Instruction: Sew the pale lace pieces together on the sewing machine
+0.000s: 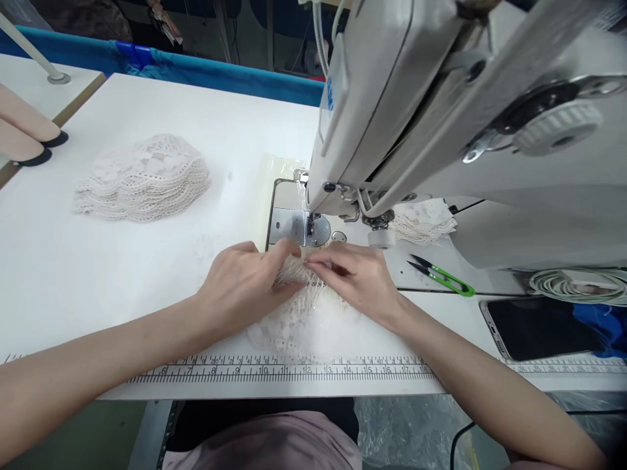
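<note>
My left hand (249, 277) and my right hand (360, 277) meet just in front of the needle plate (289, 225) of a sewing machine (377, 98). Between them is a piece of white lace fabric (308, 313), which spreads over the table toward the front edge. The left thumb and fingers close on the lace's left side. With thumb and index finger together, the right hand pinches its upper edge. Fine gathers or loose threads show between the hands; which they are I cannot tell. The presser foot (310, 225) stands just beyond the fingertips.
A stack of lace pieces (147, 179) lies at the left, and more lace (424, 220) sits behind the machine head. Green thread snips (443, 277), a phone (541, 326) and a coiled cable (578, 285) are at the right. A printed ruler (294, 372) runs along the front edge.
</note>
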Available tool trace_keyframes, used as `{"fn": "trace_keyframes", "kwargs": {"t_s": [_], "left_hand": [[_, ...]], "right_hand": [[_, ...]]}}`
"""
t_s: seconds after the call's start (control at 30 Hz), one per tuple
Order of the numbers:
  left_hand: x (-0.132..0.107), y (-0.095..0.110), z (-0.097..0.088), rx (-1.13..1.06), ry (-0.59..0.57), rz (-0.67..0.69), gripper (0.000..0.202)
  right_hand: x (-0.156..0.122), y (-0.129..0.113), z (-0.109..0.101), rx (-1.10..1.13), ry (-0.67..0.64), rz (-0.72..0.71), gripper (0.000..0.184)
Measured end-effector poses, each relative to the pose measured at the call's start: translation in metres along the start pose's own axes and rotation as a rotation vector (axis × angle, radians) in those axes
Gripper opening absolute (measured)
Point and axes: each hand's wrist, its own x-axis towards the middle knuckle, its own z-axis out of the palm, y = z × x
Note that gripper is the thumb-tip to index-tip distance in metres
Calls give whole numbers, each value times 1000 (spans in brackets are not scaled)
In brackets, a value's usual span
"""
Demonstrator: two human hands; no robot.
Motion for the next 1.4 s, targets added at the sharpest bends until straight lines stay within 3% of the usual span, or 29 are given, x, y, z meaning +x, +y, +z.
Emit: {"fn": "trace_keyframes", "kwargs": {"t_s": [0.07, 0.2, 0.3, 0.4, 0.57, 0.73, 0.87, 1.4], "left_hand": [[1, 0, 1, 84, 64, 61, 32], [-1, 4, -1, 270, 226, 308, 14], [-6, 10, -3, 333, 227, 391, 11], [-10, 13, -4, 322, 137, 381, 19], [-5, 6, -1, 172, 75, 326, 27], [2, 1, 2, 110, 63, 292, 32], [3, 2, 2, 175, 54, 264, 33], [10, -4, 7, 226, 61, 235, 34]], "right_hand": [[4, 4, 2, -34, -9, 93, 14], [8, 8, 7, -68, 14, 153, 10], [9, 10, 7, -97, 19, 157, 11], [7, 12, -2, -249, 19, 127, 16], [-2, 7, -22, -726, 80, -4, 21], [-6, -5, -13, -709, -24, -141, 27], [-7, -5, -5, -760, -35, -153, 29], [-7, 4, -6, -893, -35, -130, 34]]}}
